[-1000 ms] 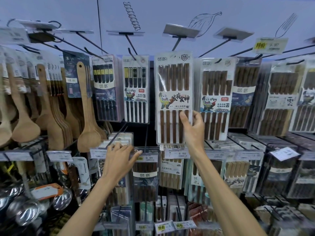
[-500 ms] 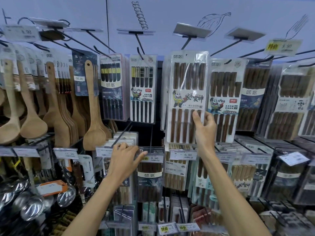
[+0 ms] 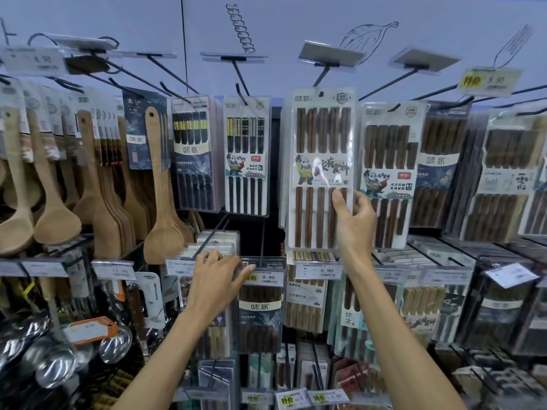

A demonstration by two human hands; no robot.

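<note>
Our right hand [image 3: 355, 223] pinches the lower right edge of the chopstick pack [image 3: 321, 143], thumb on its front. The pack sits mid-way along the upper row of the rack [image 3: 274, 173], just beside another brown pack [image 3: 387, 173]. Our left hand [image 3: 217, 281] rests relaxed on the lower packs [image 3: 225, 241], grasping nothing, its thumb touching a price tag [image 3: 268, 278].

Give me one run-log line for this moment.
view: head | right hand: pinches panda chopstick pack, thumb in front | left hand: on lower-row packs, grip unclear
</note>
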